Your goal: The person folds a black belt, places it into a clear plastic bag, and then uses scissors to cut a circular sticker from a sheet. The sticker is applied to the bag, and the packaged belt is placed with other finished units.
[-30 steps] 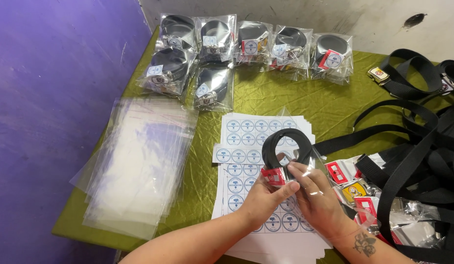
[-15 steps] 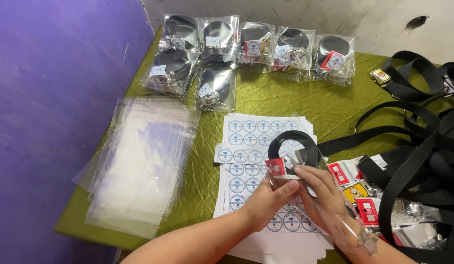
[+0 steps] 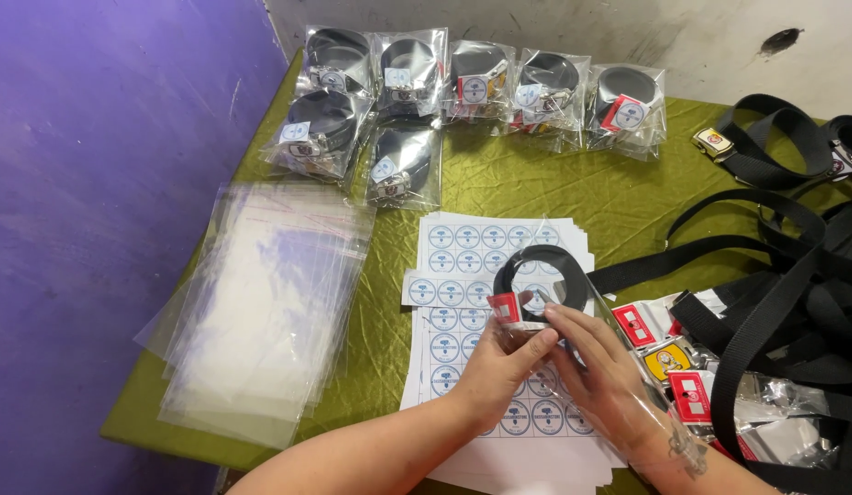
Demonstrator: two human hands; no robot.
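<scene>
Coiled black belt (image 3: pixel 541 280) in a clear plastic sleeve (image 3: pixel 573 302) is held just above the sticker sheets (image 3: pixel 481 275), which serve as the landmark below. The left hand (image 3: pixel 499 367) is closed on the near edge of the sleeve, thumb on top, beside the red tag (image 3: pixel 505 307) at the coil's left. The right hand (image 3: pixel 600 371) is laid over the sleeve's near right part, fingers pressing the film flat; whether it grips or only presses cannot be told.

For the step to go well, it is judged that the coil should be kept tight and level, the film pulled smooth, and the open mouth kept free of folds; a loose grip would probably let the coil spring apart inside the sleeve.

Beyond the sticker sheets, at the far edge of the desk (image 3: pixel 536 183), seven packed bags (image 3: pixel 472 87) are laid in two rows, each holding one coiled belt and bearing a round sticker. Left of the sheets a stack of empty clear bags (image 3: pixel 261 312) is fanned out; nothing is in them. Right of the sheets, loose black straps (image 3: pixel 774 284) are tangled, with red and yellow buckle cards (image 3: pixel 664 353) just beside the right hand. One cut strip of stickers (image 3: pixel 440 291) lies across the sheets' left edge.
</scene>
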